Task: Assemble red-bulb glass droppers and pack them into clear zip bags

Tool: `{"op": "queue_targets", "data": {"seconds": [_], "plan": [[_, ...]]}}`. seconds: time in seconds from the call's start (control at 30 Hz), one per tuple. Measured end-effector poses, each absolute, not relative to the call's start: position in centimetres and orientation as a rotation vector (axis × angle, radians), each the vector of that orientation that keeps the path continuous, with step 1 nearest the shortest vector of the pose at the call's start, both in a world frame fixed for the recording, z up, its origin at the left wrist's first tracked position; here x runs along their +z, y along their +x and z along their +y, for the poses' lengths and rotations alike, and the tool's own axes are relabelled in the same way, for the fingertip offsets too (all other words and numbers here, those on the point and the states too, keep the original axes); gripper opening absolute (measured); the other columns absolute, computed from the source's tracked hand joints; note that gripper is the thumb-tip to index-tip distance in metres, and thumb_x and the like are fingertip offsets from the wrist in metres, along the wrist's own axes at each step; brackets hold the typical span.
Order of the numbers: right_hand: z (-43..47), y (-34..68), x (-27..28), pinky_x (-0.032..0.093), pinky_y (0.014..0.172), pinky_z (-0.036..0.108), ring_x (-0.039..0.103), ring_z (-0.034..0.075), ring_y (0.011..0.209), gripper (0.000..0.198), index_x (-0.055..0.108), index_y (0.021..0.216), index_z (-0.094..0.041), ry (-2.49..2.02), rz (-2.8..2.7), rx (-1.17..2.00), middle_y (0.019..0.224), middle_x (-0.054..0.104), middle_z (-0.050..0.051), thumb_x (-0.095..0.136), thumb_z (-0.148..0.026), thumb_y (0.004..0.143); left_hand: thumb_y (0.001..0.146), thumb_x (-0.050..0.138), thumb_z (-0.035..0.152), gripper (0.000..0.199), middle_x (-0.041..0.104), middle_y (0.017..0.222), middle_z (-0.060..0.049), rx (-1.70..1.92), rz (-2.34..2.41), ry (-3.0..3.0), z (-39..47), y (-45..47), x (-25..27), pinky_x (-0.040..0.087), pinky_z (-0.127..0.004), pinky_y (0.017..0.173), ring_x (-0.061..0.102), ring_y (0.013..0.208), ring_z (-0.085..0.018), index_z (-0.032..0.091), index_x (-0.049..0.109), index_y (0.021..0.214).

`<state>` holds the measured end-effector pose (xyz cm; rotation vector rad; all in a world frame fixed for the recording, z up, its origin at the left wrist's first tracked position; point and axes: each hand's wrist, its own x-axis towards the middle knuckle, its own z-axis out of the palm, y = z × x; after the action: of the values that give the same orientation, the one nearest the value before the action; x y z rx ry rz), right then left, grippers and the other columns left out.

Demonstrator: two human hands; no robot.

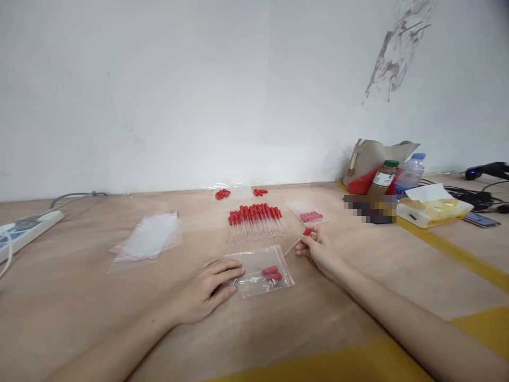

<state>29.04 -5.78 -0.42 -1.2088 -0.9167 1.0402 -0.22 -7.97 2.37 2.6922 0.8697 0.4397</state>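
My right hand [318,248] pinches a dropper [307,232] with a red rubber bulb, its thin clear tube slanting down to the left, close to the right end of a clear zip bag [256,289]. Two red-bulbed droppers [272,273] lie inside that bag. At the bag's left end, my left hand [210,289] lies with fingers stretched out and thumb apart, fingertips touching the plastic. Beyond the bag, a row of several red-bulbed droppers [254,212] lies side by side, tubes toward me.
A filled bag [308,212] lies right of the row; loose red bulbs [222,194] sit near the wall. Flat clear bags [149,237] are stacked left, near a power strip [32,233]. Bottles [384,178], a tissue pack [433,207] and a phone [482,219] stand or lie right.
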Motion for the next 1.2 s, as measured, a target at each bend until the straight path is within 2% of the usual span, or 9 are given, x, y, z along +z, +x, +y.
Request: {"op": "queue_targets", "data": {"seconds": [0.13,0.27,0.47,0.6,0.73,0.83,0.93,1.03,1.2], "plan": [[-6.4,28.3,-0.8,0.05,0.059,0.026,0.057,0.009,0.055,0.028,0.036,0.087,-0.023,-1.137,-0.94,1.166,0.068,0.054,-0.004,0.056,-0.025,0.068,0.088,0.041,0.033,0.043,0.046,0.128,-0.004,0.448,0.922,2.668,-7.9,-0.3,2.2,0.036,-0.04,0.097,0.041,0.116,-0.022,0.028,0.035,0.13],[-7.3,28.5,-1.0,0.047,0.058,0.027,0.055,0.01,0.058,0.026,0.045,0.082,-0.019,-1.131,-1.307,1.195,0.07,0.057,-0.001,0.059,-0.036,0.068,0.088,0.04,0.032,0.044,0.043,0.13,-0.003,0.427,0.918,2.654,-8.0,-0.3,2.3,0.034,-0.041,0.098,0.04,0.117,-0.022,0.028,0.031,0.131],[-8.3,28.0,-0.1,0.042,0.067,0.028,0.05,0.014,0.071,0.014,0.065,0.08,-0.02,-1.288,-1.884,0.62,0.075,0.055,0.002,0.057,-0.027,0.072,0.088,0.04,0.033,0.044,0.041,0.132,-0.003,0.39,0.944,2.655,-7.9,-0.3,2.2,0.031,-0.041,0.1,0.037,0.12,-0.022,0.028,0.032,0.131],[-8.3,28.1,0.3,0.04,0.078,0.029,0.05,0.015,0.084,0.021,0.066,0.086,-0.022,-1.105,-2.113,0.569,0.085,0.056,0.004,0.046,-0.021,0.078,0.089,0.039,0.032,0.043,0.043,0.131,-0.004,0.38,0.939,2.67,-7.8,-0.3,2.1,0.03,-0.042,0.101,0.038,0.12,-0.021,0.027,0.033,0.131],[-6.4,29.9,0.8,0.042,0.061,0.023,0.053,0.012,0.066,0.017,0.063,0.081,-0.015,-1.306,-1.929,0.754,0.073,0.059,0.003,0.051,-0.026,0.075,0.09,0.037,0.03,0.037,0.042,0.131,-0.001,0.362,0.886,2.71,-7.8,-0.1,2.2,0.031,-0.04,0.102,0.037,0.12,-0.02,0.029,0.04,0.126],[-3.5,30.8,1.3,0.04,0.055,0.021,0.053,0.011,0.059,0.01,0.059,0.072,-0.014,-1.579,-1.757,0.677,0.064,0.059,0.001,0.056,-0.023,0.069,0.09,0.037,0.031,0.038,0.041,0.132,0.0,0.347,0.909,2.724,-7.8,-0.2,2.2,0.032,-0.04,0.101,0.036,0.121,-0.02,0.031,0.038,0.128],[0.1,30.5,1.8,0.04,0.058,0.021,0.055,0.012,0.064,0.014,0.059,0.078,-0.014,-1.792,-1.598,0.521,0.07,0.062,0.003,0.058,-0.02,0.065,0.09,0.038,0.03,0.041,0.041,0.131,-0.002,0.375,0.914,2.733,-7.9,-0.3,2.1,0.032,-0.041,0.101,0.037,0.12,-0.021,0.03,0.034,0.13],[3.5,29.3,2.2,0.039,0.063,0.023,0.057,0.016,0.074,0.019,0.059,0.08,-0.014,-1.874,-1.507,0.44,0.08,0.063,0.007,0.06,-0.023,0.063,0.09,0.037,0.029,0.038,0.041,0.132,-0.002,0.369,0.88,2.749,-7.8,-0.4,2.0,0.032,-0.04,0.101,0.038,0.12,-0.02,0.03,0.038,0.128],[7.2,28.1,2.3,0.038,0.062,0.024,0.057,0.019,0.078,0.02,0.062,0.075,-0.014,-1.927,-1.42,0.468,0.083,0.064,0.008,0.063,-0.028,0.06,0.089,0.038,0.028,0.037,0.042,0.131,-0.001,0.385,0.88,2.753,-7.8,-0.4,1.8,0.03,-0.041,0.102,0.039,0.119,-0.019,0.031,0.04,0.126]]}}
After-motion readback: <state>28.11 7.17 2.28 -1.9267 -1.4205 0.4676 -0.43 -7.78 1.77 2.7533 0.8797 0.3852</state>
